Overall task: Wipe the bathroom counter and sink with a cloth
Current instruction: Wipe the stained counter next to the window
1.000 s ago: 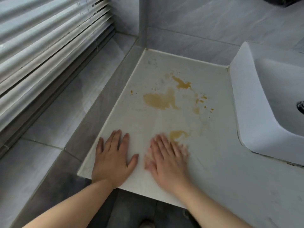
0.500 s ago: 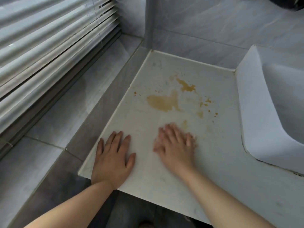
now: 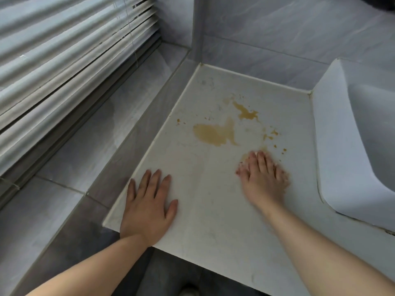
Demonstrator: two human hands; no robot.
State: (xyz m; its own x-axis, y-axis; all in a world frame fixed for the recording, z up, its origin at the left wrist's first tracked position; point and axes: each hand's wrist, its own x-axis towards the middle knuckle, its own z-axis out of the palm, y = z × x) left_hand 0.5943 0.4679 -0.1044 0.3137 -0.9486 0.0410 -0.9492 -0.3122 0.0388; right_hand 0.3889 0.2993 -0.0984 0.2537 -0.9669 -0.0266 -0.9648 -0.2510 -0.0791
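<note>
Daylight is coming through white slatted blinds point(image 3: 64, 60), falling on a grey tiled ledge point(image 3: 96, 135) beside pale marbled wall tiles point(image 3: 277, 28).

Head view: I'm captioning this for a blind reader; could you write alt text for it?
Two bare hands lie flat on a white bathroom counter: the left hand near its front left corner, the right hand, blurred, at the edge of yellow-brown stains. A white sink stands at the right, window blinds at the left; no cloth shows.

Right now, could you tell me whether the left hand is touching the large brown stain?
Apart. The head view shows the left hand flat on the counter, with bare surface between it and the large brown stain.
</note>
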